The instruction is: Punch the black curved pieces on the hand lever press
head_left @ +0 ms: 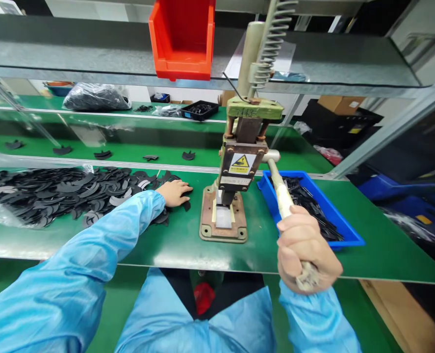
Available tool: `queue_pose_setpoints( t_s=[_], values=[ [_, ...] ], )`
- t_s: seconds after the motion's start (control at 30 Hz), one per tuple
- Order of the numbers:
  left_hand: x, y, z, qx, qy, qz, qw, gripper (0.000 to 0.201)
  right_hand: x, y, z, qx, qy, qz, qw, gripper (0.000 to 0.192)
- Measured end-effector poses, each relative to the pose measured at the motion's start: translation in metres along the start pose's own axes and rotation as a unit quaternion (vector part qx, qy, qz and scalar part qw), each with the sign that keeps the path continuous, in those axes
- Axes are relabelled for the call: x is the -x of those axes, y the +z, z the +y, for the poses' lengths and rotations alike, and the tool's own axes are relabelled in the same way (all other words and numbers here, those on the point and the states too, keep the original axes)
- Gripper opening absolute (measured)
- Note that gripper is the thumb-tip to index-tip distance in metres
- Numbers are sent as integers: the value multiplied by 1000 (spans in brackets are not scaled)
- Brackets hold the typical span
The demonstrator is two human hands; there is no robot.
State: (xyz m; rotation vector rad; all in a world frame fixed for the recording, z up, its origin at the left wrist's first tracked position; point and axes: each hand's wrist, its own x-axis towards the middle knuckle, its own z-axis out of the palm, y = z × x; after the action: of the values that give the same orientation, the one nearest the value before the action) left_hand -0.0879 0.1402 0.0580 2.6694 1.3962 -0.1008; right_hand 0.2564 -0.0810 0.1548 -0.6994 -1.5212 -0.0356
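Observation:
My right hand (307, 250) is wrapped round the pale, taped lever (281, 191) of a hand press (239, 162). The lever slopes down from the press head toward me. Under the ram, a flat metal block (223, 216) sits on the base plate (206, 223). My left hand (175, 192) lies palm down at the right edge of a spread heap of curved black pieces (73, 191). Its fingers are stretched out and apart, pointing toward the press. Small black pieces show beside and below the fingers; what lies under the palm is hidden.
Right of the press stands a blue tray (335, 230) of narrow black parts. A clear plastic bag (0, 196) lies at the heap's left. Several black pieces line the green strip behind. An orange bin (182, 68) hangs over the overhead shelf's (73, 49) front edge.

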Motion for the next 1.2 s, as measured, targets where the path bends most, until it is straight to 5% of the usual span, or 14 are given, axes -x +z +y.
queue_pose_setpoints(
  t_s=[0.2,0.4,0.6,0.67,0.73,0.8,0.87,1.0,1.2],
  values=[
    [30,-4,6,47,102,58,992,42,-2,6,-1,-2,-34,9,999,23],
    [57,-10,22,15,115,39,993,58,0,8,-1,-18,-32,17,999,23],
    [43,-14,23,22,133,31,990,43,0,8,-2,-11,-28,18,999,25],
    [27,-21,3,22,70,60,995,39,0,8,-3,-9,-29,18,999,24],
    [9,-28,-24,16,-68,75,995,42,0,8,-3,-14,-30,23,999,24],
    [-9,-32,-52,22,-199,60,978,48,0,9,-3,-20,-31,29,999,25],
    [-25,-31,-74,35,-265,39,963,56,0,10,-3,-22,-35,31,999,26],
    [-48,-19,-92,51,-290,15,956,58,1,8,-1,-26,-41,21,999,26],
    [-52,-11,-86,66,-293,23,954,64,2,6,0,-28,-41,16,999,26]
  ],
)
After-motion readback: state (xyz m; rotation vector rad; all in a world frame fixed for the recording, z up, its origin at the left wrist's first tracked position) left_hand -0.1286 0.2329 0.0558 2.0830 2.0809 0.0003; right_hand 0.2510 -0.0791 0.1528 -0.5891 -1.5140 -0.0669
